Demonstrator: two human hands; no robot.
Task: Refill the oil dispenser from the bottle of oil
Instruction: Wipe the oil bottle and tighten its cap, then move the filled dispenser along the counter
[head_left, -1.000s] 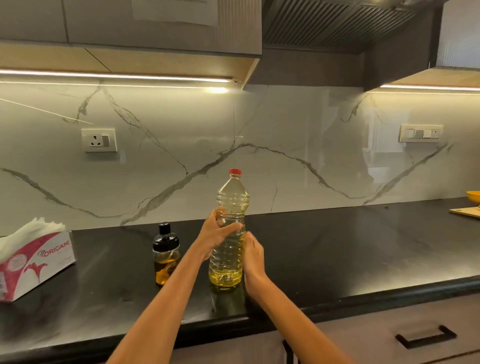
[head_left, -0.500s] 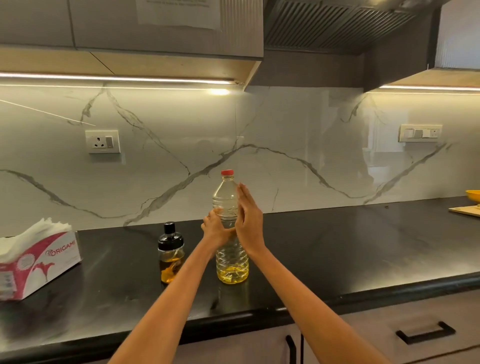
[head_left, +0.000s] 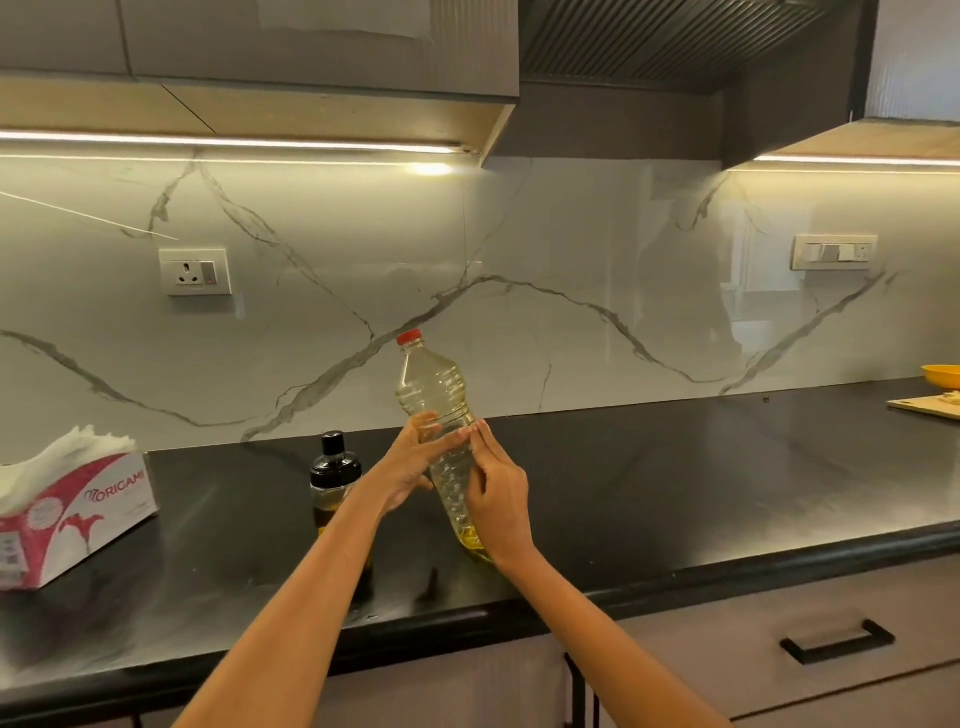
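A clear plastic oil bottle with a red cap is tilted, top leaning left, with a little yellow oil at its bottom. My left hand grips its middle from the left. My right hand holds its lower part from the right, fingers along the side. The oil dispenser, a small glass bottle with a black lid and some amber oil, stands on the black counter just left of my left wrist, partly hidden by my forearm.
A pink and white tissue box sits at the counter's left. A yellow bowl and a wooden board lie at the far right. A drawer handle is below the counter edge.
The bottle stood upright on the counter; now it is tilted with its top to the left. My right hand moved from the bottle's upper part down to its lower part.
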